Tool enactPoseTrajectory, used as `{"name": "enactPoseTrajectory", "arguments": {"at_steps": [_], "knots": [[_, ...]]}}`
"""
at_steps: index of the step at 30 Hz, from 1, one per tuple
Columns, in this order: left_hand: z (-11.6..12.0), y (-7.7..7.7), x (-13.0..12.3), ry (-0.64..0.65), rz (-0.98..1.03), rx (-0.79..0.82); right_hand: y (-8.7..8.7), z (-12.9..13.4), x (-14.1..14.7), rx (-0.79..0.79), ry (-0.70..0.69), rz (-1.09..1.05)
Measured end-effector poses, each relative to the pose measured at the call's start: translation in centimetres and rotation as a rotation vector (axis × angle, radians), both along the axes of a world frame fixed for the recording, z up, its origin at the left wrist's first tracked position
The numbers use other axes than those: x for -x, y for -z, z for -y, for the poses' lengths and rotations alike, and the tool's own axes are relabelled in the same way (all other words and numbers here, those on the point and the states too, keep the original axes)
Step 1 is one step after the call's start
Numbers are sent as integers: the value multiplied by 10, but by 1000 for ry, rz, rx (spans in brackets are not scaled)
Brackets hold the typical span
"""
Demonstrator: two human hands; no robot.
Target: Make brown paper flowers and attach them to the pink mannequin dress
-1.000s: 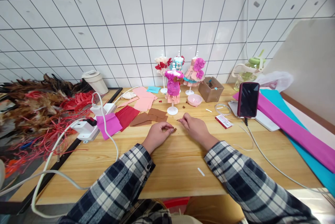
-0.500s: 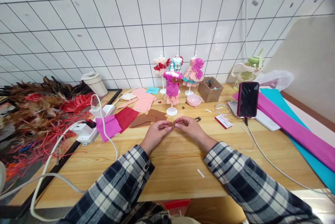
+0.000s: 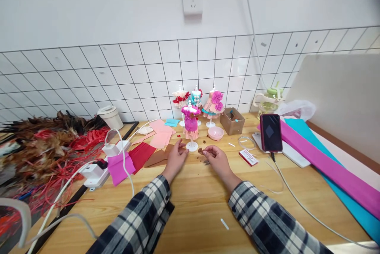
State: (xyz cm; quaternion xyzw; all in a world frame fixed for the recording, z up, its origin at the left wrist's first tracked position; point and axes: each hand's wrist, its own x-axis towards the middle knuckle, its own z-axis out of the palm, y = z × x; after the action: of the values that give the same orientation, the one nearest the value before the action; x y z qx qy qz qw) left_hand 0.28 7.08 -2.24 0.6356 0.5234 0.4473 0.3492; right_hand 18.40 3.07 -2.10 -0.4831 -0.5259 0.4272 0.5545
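My right hand (image 3: 218,162) pinches a small crumpled brown paper piece (image 3: 200,151) between thumb and fingertips. My left hand (image 3: 175,158) holds nothing; its fingers are apart beside the white base (image 3: 192,146) of the front mini dress form. I cannot tell whether it touches that base. The front mini dress form (image 3: 190,121) stands upright in a magenta top and a peach skirt. Brown paper sheets (image 3: 156,158) lie left of my left hand, partly hidden by it. A small dark object (image 3: 208,162) lies under my right fingers.
Behind stand several dressed mini forms (image 3: 213,105), a pink bowl (image 3: 215,133) and a brown box (image 3: 232,121). Coloured paper, a power strip (image 3: 97,177), cables and feathers (image 3: 59,135) fill the left. A phone (image 3: 271,133) and long paper strips (image 3: 323,151) are at the right.
My hands have come apart: the left has let go and moved left, while the right keeps the brown paper piece. The view has tilted up, showing a wall socket.
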Motion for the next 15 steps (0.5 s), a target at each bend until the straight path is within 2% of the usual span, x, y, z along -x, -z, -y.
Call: {"name": "enactPoseTrajectory", "arguments": {"at_steps": [3,7,11,15], "knots": [[-27,5,-15,-54,-175,-31,1,1,-1,-25,41,-52],[-39,7,-37,-123,-324,-25,-9,4,-3,-115,10,91],[-37,6,-42,-126,-420,-38,-47,-9,-10,-225,-6,233],[-34,9,-39,-91,-450,-41,-93,-31,-17,-362,-6,208]]}}
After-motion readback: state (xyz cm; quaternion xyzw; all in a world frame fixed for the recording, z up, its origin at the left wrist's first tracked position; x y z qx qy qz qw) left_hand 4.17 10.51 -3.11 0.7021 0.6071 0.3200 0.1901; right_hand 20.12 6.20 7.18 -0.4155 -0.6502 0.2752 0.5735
